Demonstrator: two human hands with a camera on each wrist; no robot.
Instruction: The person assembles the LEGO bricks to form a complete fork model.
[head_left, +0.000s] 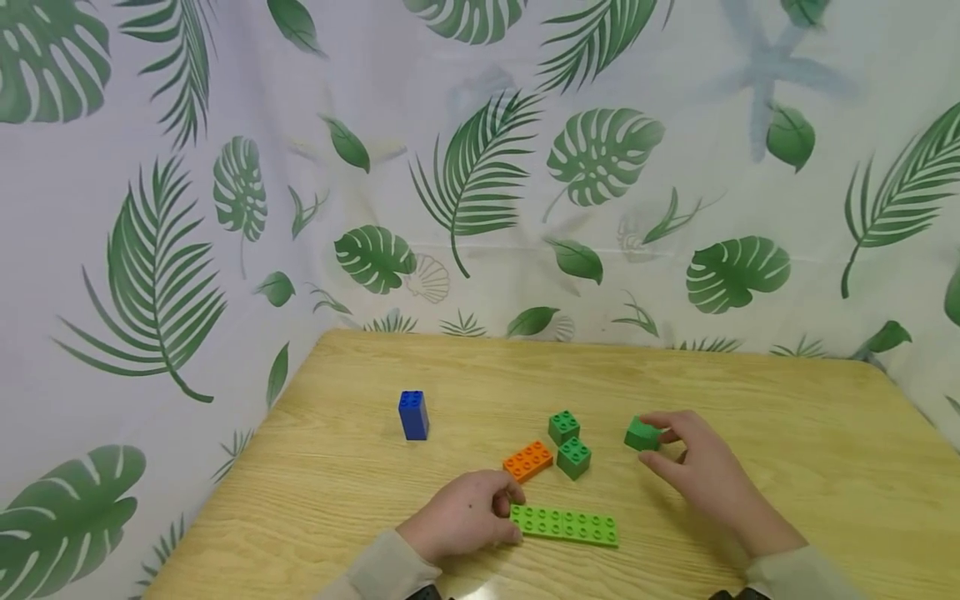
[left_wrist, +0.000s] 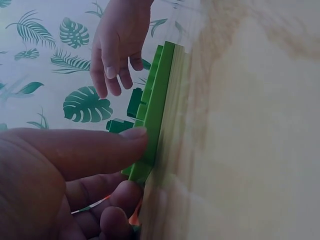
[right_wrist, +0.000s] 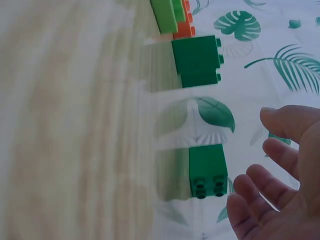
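Observation:
My left hand [head_left: 472,512] pinches the left end of a light green studded strip [head_left: 564,525], which lies flat and shows a seam near its middle. The left wrist view has the thumb [left_wrist: 115,147] against that strip. My right hand [head_left: 701,467] hovers with parted fingers beside a single green brick [head_left: 642,434]. In the right wrist view a gap shows between those fingers and this green brick [right_wrist: 207,170], which lies on its side with its studs turned sideways. Two more green bricks [head_left: 564,427] stand studs up, corner to corner, between the hands.
An orange brick [head_left: 528,461] lies just beyond the left hand's fingers. Farther back on the left stands a tall blue block [head_left: 414,415]. The wooden table [head_left: 337,467] ends against a leaf-patterned cloth [head_left: 480,275] at the back and left.

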